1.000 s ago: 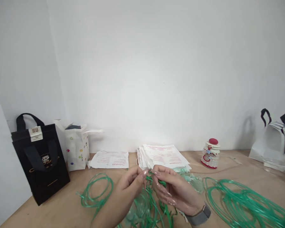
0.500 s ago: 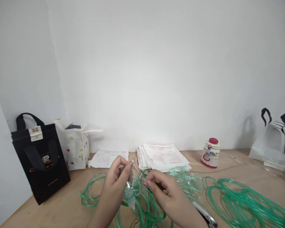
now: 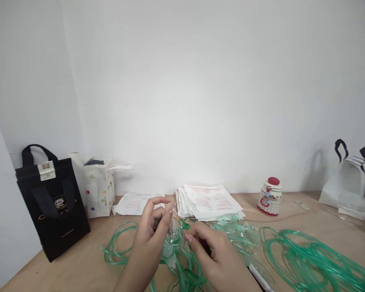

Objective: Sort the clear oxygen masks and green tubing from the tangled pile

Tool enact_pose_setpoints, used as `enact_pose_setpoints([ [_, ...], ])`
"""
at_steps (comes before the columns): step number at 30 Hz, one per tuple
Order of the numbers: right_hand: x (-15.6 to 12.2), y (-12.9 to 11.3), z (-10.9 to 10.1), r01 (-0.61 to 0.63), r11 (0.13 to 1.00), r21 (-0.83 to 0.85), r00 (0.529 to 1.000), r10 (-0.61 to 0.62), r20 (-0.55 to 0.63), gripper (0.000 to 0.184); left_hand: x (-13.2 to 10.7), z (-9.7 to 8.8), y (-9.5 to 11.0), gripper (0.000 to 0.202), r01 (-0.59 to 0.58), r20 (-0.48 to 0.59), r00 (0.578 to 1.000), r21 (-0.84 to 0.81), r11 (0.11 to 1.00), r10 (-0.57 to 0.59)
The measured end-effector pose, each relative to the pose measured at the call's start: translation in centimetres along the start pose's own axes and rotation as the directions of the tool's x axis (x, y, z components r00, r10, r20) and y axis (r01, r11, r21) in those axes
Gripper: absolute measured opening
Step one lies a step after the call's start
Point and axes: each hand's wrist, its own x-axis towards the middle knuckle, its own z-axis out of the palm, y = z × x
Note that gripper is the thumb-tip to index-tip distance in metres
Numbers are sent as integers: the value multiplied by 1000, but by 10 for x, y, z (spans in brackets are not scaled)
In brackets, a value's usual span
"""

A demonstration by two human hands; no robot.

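Between my two hands is a clear plastic oxygen mask (image 3: 177,239) with a pale green connector (image 3: 169,253) hanging below it. My left hand (image 3: 152,237) is curled around the mask's left side, thumb and forefinger at its upper edge. On the other side, my right hand (image 3: 211,249) pinches the mask's right edge with thumb and forefinger; a green strap shows close by, and I cannot tell whether it is in the pinch. Loose green tubing (image 3: 190,275) lies beneath both hands, partly hidden by them.
More clear masks (image 3: 243,233) lie to the right, beside coiled green tubing (image 3: 310,253). Printed white packets (image 3: 211,202) are stacked at the wall. A red-lidded jar (image 3: 270,197), a black bag (image 3: 53,211), a dotted bag (image 3: 99,190) and a white bag (image 3: 337,182) stand around the table.
My left forefinger has lifted and spread away from the thumb. The mask has turned slightly between my hands, and my right hand has shifted a little lower.
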Motion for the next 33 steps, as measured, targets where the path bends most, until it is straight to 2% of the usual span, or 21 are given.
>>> enact_pose_setpoints([
  [5, -4, -3, 5, -22, 995, -93, 997, 16, -72, 25, -5, 6, 1, 27, -36, -38, 999, 39, 999, 37],
  [8, -5, -6, 6, -25, 997, -77, 997, 19, -71, 26, -8, 8, 2, 26, -65, -32, 997, 50, 997, 66],
  [14, -3, -5, 2, -122, 983, 139, 992, 117, 43, 31, -11, 5, 4, 25, -78, 6, 997, 74, 994, 78],
  [20, -1, 3, 2, -210, 907, 366, 975, 167, 145, 33, -12, 5, 4, 24, -136, 32, 991, 92, 986, 133],
  [22, -1, 2, 2, -210, 907, 365, 976, 174, 131, 34, -13, 5, 5, 25, -112, 13, 994, 76, 991, 111],
  [27, -5, -6, 3, -173, 951, 257, 983, 182, -8, 37, -15, 5, 10, 24, -59, -26, 998, 47, 997, 60],
  [30, -6, -6, 3, -159, 954, 255, 987, 163, 5, 36, -15, 5, 10, 25, -64, -22, 998, 52, 997, 65],
  [33, -5, -2, 4, -161, 937, 310, 987, 145, 74, 34, -16, 4, 9, 25, -85, -14, 996, 71, 994, 87],
])
